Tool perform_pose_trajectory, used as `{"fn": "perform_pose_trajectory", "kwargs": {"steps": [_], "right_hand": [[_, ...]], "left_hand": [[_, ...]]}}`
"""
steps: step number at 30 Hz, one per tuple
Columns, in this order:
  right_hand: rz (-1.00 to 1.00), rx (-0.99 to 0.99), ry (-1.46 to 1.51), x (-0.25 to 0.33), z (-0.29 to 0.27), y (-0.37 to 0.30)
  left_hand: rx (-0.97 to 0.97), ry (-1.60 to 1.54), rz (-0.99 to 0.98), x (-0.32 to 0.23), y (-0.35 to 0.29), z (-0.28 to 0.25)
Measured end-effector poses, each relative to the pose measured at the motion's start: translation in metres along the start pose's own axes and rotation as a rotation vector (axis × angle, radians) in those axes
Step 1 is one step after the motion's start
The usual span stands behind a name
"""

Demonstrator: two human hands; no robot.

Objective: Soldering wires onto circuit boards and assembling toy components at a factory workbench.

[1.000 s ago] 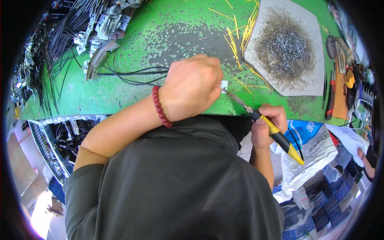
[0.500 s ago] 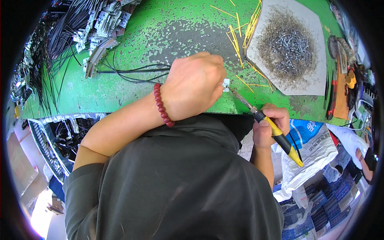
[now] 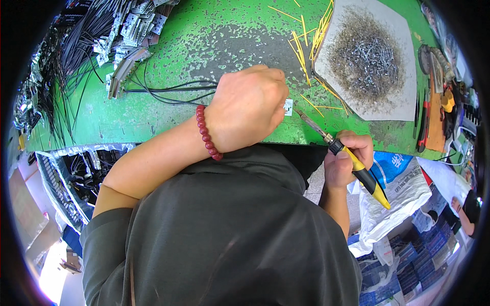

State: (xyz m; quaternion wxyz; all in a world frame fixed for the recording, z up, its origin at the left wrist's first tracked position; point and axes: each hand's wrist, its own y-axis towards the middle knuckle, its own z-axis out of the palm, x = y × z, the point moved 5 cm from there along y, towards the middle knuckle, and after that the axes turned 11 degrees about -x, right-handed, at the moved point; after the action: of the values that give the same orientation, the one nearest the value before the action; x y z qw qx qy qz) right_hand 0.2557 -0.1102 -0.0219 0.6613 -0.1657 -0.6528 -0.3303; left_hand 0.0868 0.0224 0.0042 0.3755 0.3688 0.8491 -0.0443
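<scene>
My left hand [image 3: 248,106], with a red bead bracelet [image 3: 206,133] on the wrist, is closed over a small white part [image 3: 288,106] on the green worktable [image 3: 153,117]; black wires [image 3: 168,92] run under the hand. My right hand [image 3: 347,158] grips a soldering iron [image 3: 352,160] with a black and yellow handle. Its metal tip points up-left and ends just right of the white part. What my left fingers pinch is mostly hidden by the hand.
A grey sheet [image 3: 403,102] heaped with metal scraps lies at the right, with thin yellow sticks [image 3: 306,46] beside it. Bundles of black wires with small boards [image 3: 122,30] fill the far left. Tools [image 3: 429,102] lie at the right edge. White bags [image 3: 398,199] sit below the table.
The view has shifted slightly; both hands keep their grip, and the iron's tip stays close to the white part.
</scene>
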Motion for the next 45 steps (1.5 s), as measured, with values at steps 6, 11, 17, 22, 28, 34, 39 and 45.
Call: {"fn": "perform_pose_trajectory", "kwargs": {"steps": [6,11,17,22,28,34,39,45], "right_hand": [[-0.003,-0.001,0.001,0.0,0.0,0.001],[-0.014,-0.01,-0.017,-0.002,-0.002,0.0],[-0.003,0.021,-0.068,-0.002,-0.002,0.001],[0.118,0.059,-0.067,-0.002,-0.003,-0.003],[0.097,0.088,-0.081,-0.001,-0.003,-0.004],[0.111,0.126,-0.124,-0.001,0.002,-0.004],[0.061,0.047,-0.08,-0.003,0.001,-0.002],[-0.009,-0.036,-0.06,-0.003,-0.001,0.005]], "left_hand": [[0.01,0.003,-0.005,0.0,0.0,0.0],[0.048,-0.003,-0.002,0.001,0.001,-0.001],[0.17,0.089,0.036,-0.003,0.011,0.0],[0.253,0.125,0.05,-0.005,0.015,0.001],[0.264,0.149,0.056,-0.006,0.015,0.004],[0.251,0.149,0.05,-0.003,0.013,0.003],[0.251,0.145,0.05,-0.002,0.016,0.003],[0.222,0.144,0.082,-0.005,0.021,0.003]]}}
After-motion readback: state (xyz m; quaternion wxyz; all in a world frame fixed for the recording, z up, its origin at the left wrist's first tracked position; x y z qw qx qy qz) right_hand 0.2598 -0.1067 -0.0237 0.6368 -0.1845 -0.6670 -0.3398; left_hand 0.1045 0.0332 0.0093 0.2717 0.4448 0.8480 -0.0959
